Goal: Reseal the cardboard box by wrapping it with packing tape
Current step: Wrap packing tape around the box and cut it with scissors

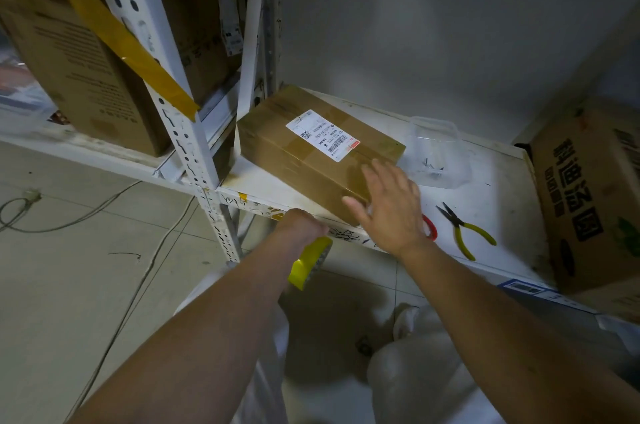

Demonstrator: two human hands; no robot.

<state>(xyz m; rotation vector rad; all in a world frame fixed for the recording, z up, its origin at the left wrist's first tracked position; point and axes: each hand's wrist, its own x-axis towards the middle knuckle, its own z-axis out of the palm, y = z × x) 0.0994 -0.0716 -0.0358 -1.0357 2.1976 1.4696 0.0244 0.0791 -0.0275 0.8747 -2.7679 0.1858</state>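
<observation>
- Your cardboard box [311, 153] sits on the white shelf [485, 181], back near the upright post.
- Right hand [391, 205] lies flat on its near corner, fingers [377, 177] spread, gripping nothing.
- Left hand [301, 226] is wrapped round the yellow packing tape [310, 262] just under the shelf edge.
- Box looks stiff, fairly light and already slick with tape, so I'd pin it by the edges.

A white metal shelf [491, 181] carries a taped cardboard box [311, 160] with a shipping label. Right of the box lies a clear plastic bag [436, 153] holding small screws. Near the box's front corner rest yellow-handled pliers [464, 233], and farther right stands a printed carton [588, 201].
</observation>
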